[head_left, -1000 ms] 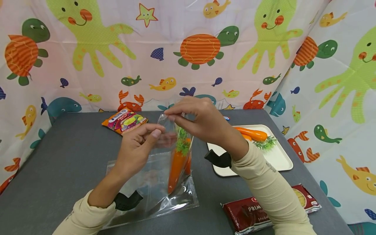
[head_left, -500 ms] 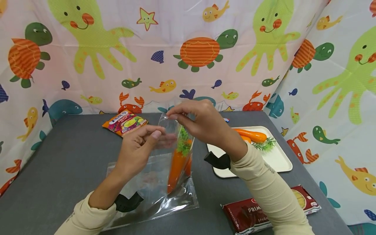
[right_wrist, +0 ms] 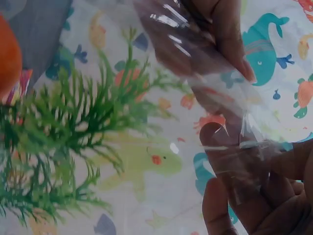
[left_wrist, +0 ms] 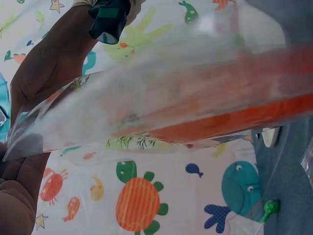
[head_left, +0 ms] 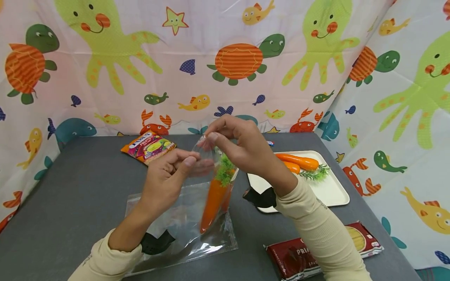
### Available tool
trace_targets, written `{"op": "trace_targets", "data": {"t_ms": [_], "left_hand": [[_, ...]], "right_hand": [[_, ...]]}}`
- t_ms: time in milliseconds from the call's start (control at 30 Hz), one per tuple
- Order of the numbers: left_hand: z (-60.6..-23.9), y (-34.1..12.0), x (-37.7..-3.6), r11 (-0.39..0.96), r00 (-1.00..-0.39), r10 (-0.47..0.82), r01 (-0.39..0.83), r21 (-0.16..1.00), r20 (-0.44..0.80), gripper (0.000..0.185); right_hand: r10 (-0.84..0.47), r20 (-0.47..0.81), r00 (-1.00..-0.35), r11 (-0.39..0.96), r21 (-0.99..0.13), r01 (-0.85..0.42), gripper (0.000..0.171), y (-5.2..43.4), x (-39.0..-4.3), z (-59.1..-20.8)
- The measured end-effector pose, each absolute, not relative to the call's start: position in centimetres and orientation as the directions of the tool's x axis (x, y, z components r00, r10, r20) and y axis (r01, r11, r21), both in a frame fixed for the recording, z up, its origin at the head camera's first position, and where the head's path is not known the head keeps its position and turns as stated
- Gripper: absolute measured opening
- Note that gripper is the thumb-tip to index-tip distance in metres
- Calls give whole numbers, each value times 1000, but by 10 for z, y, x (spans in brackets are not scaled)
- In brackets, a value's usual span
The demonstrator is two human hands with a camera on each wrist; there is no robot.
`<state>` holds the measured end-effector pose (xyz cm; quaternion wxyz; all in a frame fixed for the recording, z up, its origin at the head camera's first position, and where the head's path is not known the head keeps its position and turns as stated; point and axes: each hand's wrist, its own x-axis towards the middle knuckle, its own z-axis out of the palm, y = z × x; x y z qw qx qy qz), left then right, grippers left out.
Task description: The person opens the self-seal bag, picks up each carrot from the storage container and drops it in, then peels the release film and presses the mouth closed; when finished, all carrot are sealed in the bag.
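Note:
A clear plastic zip bag [head_left: 183, 218] is lifted at its mouth above the grey table [head_left: 70, 195]. Two orange toy carrots [head_left: 212, 199] with green tops [head_left: 225, 171] stand inside it, tips down. My left hand [head_left: 168, 175] pinches the near rim of the bag's mouth. My right hand [head_left: 239, 144] pinches the far rim a little higher. In the left wrist view the carrots [left_wrist: 220, 122] show blurred through the film, with the left hand [left_wrist: 19, 186] at the bottom corner. In the right wrist view the green tops [right_wrist: 63, 142] fill the left and the right hand's fingers [right_wrist: 234, 186] press the film.
A cream tray [head_left: 334, 191] to the right holds two more carrots [head_left: 299, 160]. A colourful snack packet [head_left: 147, 146] lies at the back. A dark red spaghetti pack [head_left: 302, 253] lies at the front right. Patterned cloth walls enclose the table.
The right hand has shifted slightly right and lifted its rim of the bag. The carrots inside have tilted a little to the right. The left hand has hardly moved.

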<state>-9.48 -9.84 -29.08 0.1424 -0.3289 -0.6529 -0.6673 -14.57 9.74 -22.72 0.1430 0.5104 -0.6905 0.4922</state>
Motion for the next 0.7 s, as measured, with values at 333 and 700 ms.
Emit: {"op": "trace_targets", "data": {"t_ms": [333, 700], "left_hand": [[-289, -95, -90, -59, -743, 198, 643, 764, 640, 18], [-292, -99, -86, -102, -722, 146, 668, 737, 676, 15]], "right_hand": [[-507, 606, -613, -55, -733, -678, 7, 101, -146, -225], [-362, 594, -719, -71, -786, -614, 10, 118, -155, -222]]}}
